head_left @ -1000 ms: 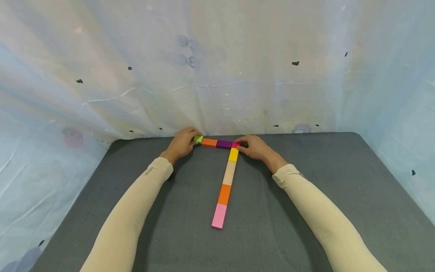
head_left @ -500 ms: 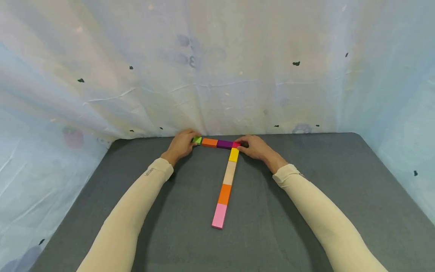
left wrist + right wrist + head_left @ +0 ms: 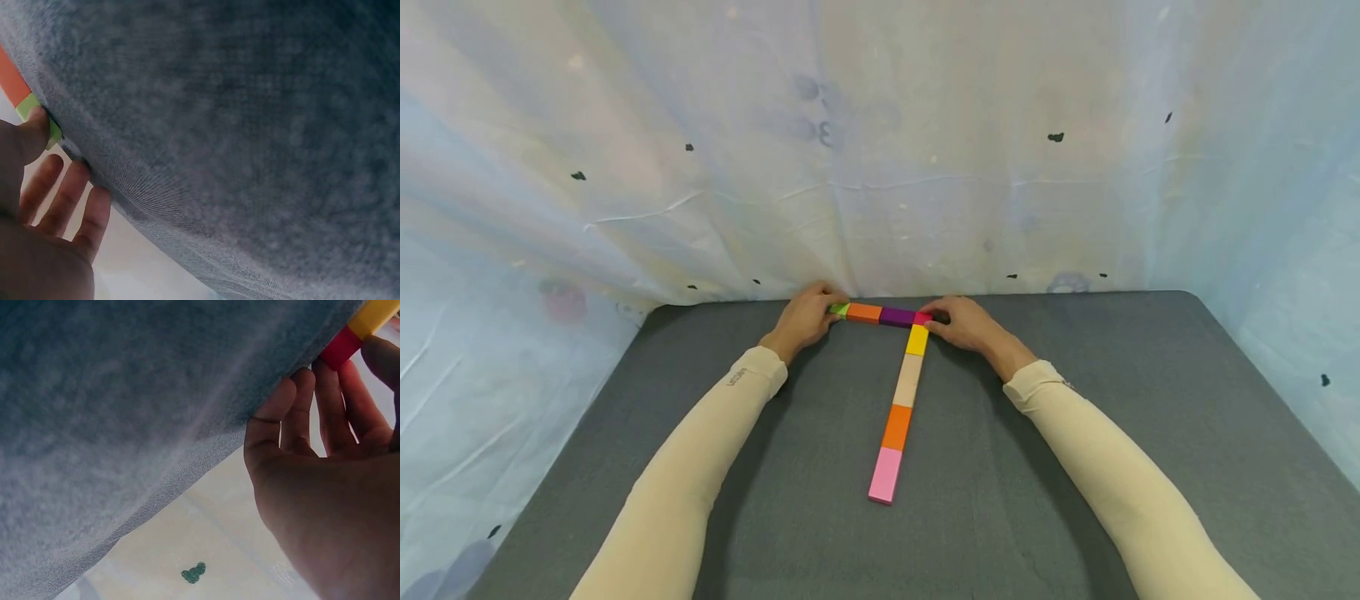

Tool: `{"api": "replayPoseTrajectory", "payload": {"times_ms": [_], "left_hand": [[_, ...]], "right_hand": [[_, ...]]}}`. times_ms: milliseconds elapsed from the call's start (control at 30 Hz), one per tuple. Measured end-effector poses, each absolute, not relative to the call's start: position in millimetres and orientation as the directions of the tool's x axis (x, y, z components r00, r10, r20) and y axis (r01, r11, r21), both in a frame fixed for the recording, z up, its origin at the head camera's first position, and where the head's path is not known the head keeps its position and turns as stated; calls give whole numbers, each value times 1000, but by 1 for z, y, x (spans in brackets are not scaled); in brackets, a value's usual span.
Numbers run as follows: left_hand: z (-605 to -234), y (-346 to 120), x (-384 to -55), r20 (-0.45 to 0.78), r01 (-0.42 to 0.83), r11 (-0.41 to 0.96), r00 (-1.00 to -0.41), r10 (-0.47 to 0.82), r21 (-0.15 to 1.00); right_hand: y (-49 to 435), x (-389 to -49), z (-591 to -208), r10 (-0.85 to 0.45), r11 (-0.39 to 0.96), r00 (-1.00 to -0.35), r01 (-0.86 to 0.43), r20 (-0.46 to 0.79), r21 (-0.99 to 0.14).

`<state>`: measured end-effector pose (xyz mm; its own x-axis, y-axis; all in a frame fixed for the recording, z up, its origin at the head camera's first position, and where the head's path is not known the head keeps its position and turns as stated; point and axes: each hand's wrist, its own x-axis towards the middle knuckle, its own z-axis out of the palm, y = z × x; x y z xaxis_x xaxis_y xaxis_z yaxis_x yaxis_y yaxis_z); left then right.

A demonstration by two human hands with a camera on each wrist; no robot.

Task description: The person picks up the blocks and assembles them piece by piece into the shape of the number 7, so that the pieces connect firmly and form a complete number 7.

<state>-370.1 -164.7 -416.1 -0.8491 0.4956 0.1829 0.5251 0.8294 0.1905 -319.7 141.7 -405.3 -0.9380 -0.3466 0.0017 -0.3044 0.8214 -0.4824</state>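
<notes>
At the far edge of the grey table, my left hand (image 3: 807, 319) pinches a light green block (image 3: 838, 311) between thumb and fingers. That block sits against the left end of a short row: an orange block (image 3: 864, 313), then a purple block (image 3: 897, 317). At the row's right end, a crimson block (image 3: 922, 318) is held by my right hand (image 3: 964, 323), fingertips around its corner. In the right wrist view the thumb lies by the yellow block (image 3: 373, 317). From the crimson corner a second line runs toward me: yellow, a beige block (image 3: 907, 381), orange, and a pink block (image 3: 886, 476).
A pale printed curtain (image 3: 925, 167) hangs right behind the far edge of the grey cloth-covered table (image 3: 1037, 500) and along both sides. Cream sleeves (image 3: 677, 483) cover both forearms.
The light green block was drawn slightly left, leaving a small gap, then came back right against the orange block with my left hand. The right hand stays at the crimson corner.
</notes>
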Motion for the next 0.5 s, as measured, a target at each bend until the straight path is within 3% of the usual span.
{"api": "replayPoseTrajectory", "payload": {"times_ms": [500], "left_hand": [[-414, -165, -369, 185, 516, 835, -854, 486, 191]], "right_hand": [[143, -319, -405, -351, 825, -936, -307, -4, -474]]}}
